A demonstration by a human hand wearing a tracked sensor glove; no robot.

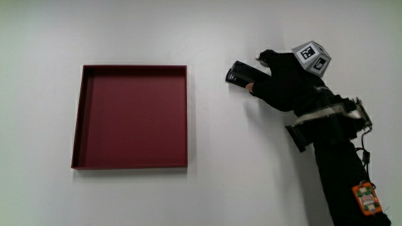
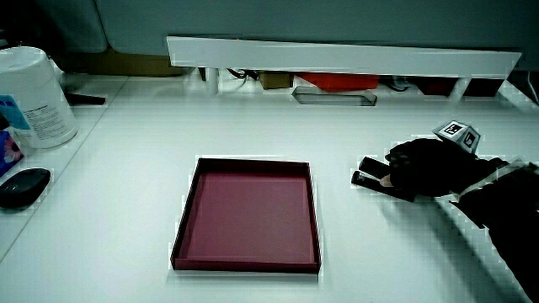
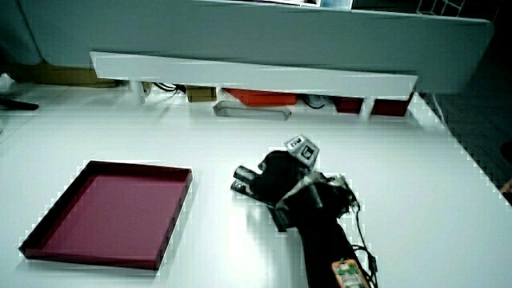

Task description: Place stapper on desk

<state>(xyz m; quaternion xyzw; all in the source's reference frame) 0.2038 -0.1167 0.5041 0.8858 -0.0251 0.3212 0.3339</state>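
Placement step: the hand grasps the black stapler, which rests on the white desk beside the empty red tray. Next move, presumably: uncurling the fingers.

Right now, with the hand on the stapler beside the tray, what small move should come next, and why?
Probably open the fingers and lift the hand away. The black stapler appears to lie on the white desk already, outside the empty red tray, with the fingers wrapped over it, so only letting go seems left.
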